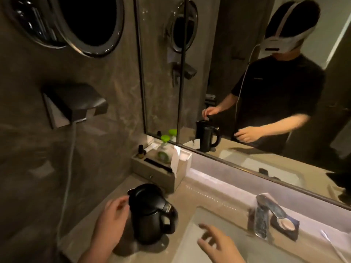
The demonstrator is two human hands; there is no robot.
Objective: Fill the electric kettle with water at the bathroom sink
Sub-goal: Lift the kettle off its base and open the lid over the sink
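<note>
A black electric kettle (150,213) stands upright on the beige counter (191,194), lid closed, handle turned toward the sink. Just left of it hovers my left hand (112,219), fingers curled and fingertips near the kettle's upper side; I cannot tell if they touch. My right hand (216,242) is over the sink basin (191,232), fingers spread and empty, a short way right of the handle. The chrome faucet (266,215) rises at the sink's back right.
A tray (152,173) with a green-capped bottle, small dark bottles and a tissue box sits behind the kettle. A wall-mounted holder (74,103) with a grey cord hangs at left. The big mirror (247,82) reflects a person. A dark pouch lies by the faucet.
</note>
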